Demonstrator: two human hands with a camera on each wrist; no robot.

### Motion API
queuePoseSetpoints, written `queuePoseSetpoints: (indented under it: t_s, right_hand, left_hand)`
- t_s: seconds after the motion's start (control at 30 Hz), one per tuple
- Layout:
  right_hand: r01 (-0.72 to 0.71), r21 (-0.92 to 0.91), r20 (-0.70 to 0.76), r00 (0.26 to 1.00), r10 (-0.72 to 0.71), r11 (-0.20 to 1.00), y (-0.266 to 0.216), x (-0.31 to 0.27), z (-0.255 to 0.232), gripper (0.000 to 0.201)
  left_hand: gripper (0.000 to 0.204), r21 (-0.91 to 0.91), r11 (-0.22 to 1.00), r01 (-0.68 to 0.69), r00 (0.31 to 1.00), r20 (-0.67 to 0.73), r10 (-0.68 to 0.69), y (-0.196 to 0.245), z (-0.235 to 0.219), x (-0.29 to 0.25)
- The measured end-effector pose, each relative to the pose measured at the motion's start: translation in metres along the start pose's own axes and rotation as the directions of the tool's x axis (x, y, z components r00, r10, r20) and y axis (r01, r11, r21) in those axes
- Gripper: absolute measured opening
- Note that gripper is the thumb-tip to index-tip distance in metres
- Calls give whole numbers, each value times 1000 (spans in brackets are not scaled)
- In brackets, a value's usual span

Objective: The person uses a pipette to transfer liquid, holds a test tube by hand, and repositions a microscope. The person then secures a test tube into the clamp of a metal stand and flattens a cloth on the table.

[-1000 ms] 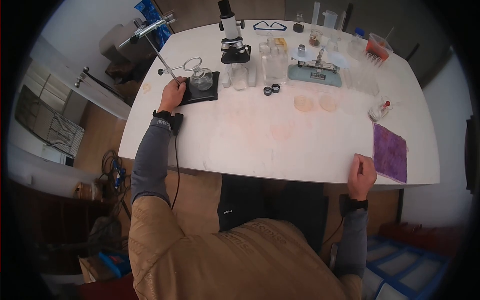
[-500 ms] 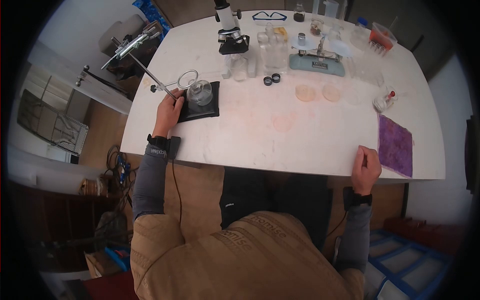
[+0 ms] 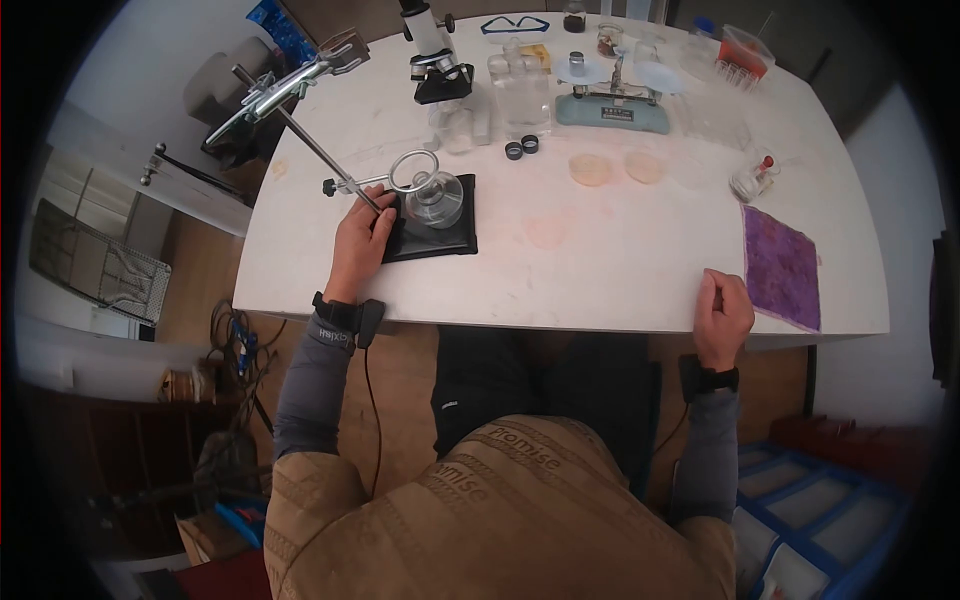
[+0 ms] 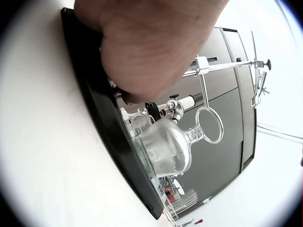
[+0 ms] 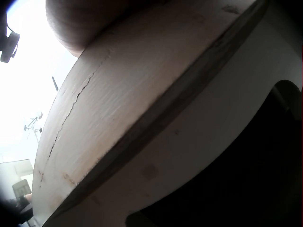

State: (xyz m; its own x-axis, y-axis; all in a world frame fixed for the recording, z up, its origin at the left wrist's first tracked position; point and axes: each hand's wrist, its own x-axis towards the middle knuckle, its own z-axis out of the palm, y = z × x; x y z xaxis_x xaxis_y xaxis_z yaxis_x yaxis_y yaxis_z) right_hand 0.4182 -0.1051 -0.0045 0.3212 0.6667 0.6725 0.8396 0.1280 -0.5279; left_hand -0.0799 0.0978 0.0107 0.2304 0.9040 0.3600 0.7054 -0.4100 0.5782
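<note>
My left hand [image 3: 362, 240] grips the retort stand [image 3: 320, 155] low on its rod, at the black base [image 3: 460, 240], with thumb and fingers on either side of the rod. A clear round glass flask [image 3: 436, 205] stands upright on that base. Beside its neck in the left wrist view is the stand's metal ring [image 4: 209, 125]; in the head view the ring overlaps the neck. My right hand [image 3: 724, 315] rests at the table's front edge with fingers loosely curled and nothing visible in it. A purple cloth [image 3: 783, 268] lies just right of it.
A microscope [image 3: 437, 60], a clear bottle rack [image 3: 520, 100] and a blue balance [image 3: 612, 112] stand farther back. Two black rings [image 3: 522, 147] and petri dishes [image 3: 590, 170] lie before them. A glass lamp with a red tip [image 3: 752, 180] stands right. The stand's clamp [image 3: 290, 85] leans out left.
The retort stand, with the flask on its base, has moved right and toward the table's front edge in my left hand. My right hand has stayed by the front edge; the head view has shifted.
</note>
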Motion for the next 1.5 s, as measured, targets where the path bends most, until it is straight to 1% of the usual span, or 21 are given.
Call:
queuePoseSetpoints:
  t_s: [0.07,0.13,0.17,0.27,0.3,0.33,0.47,0.53,0.6,0.67,0.83,0.93,1.0,1.07,1.23,1.3,1.33,1.37,1.4,1.47,1.5]
  right_hand:
    - [16,7,-16,1000,-16,1000,0,0,0,4]
    - [27,8,-31,999,-26,1000,1,1,1,4]
    - [39,12,-39,999,-38,999,1,1,1,4]
    - [38,26,-53,998,-37,999,1,1,1,4]
    - [34,21,-59,998,-33,999,1,0,1,4]
    - [38,21,-58,998,-37,999,2,0,1,4]
    - [39,38,-77,996,-36,999,2,0,1,5]
    - [41,44,-79,996,-37,998,2,1,1,5]
    - [44,48,-80,996,-40,998,3,1,0,5]
    - [36,41,-65,997,-33,999,3,0,-1,6]
    - [36,47,-68,997,-33,998,2,0,-2,5]
    - [34,45,-65,997,-31,998,3,0,-2,4]
    - [35,37,-60,998,-32,999,3,-1,-2,4]
    - [6,44,-53,999,-4,999,2,-1,-2,4]
    - [12,36,-39,999,-10,999,0,0,-3,3]
    - [9,15,-39,999,-8,1000,1,0,-4,2]
    - [15,31,-30,999,-14,999,1,0,-4,1]
    - [23,43,-24,999,-22,999,1,1,-5,2]
    - [37,19,-43,998,-36,999,0,3,-8,2]
    - [-81,86,62,995,75,993,-2,5,-12,4]
    - [-127,111,109,987,115,986,-1,5,-15,7]
  left_hand:
    - [30,-35,999,-5,1000,-2,5,14,9,-1]
    - [30,-19,998,-57,998,17,57,27,19,-1]
    - [29,-41,996,-84,996,10,84,32,25,-2]
    - [28,-88,993,-81,996,27,84,54,39,-3]
    - [27,-78,990,-119,992,23,121,61,44,-3]
    - [27,-81,989,-126,991,26,128,68,49,-3]
    - [27,-108,985,-132,990,24,135,93,67,-5]
    - [27,-149,986,-79,993,74,91,107,73,-5]
    - [27,-127,986,-108,991,67,117,114,82,-5]
    - [27,-105,978,-178,983,16,180,120,91,-4]
    - [27,-117,973,-200,980,0,201,138,109,-4]
    - [26,-148,973,-177,984,-8,178,151,117,-5]
    - [25,-144,977,-155,988,-12,155,158,121,-6]
    - [25,-152,976,-159,987,-9,159,164,123,-5]
    - [26,-131,974,-185,983,-42,181,163,133,-3]
    - [28,-137,979,-150,989,-19,149,166,133,-4]
    - [28,-157,973,-168,986,-28,165,164,134,-3]
    - [29,-157,973,-168,985,1,171,160,134,-2]
    - [31,-158,973,-171,984,27,177,156,133,-1]
    - [39,-190,963,-193,976,60,208,158,121,-1]
    - [40,-252,952,-175,975,88,203,163,109,0]
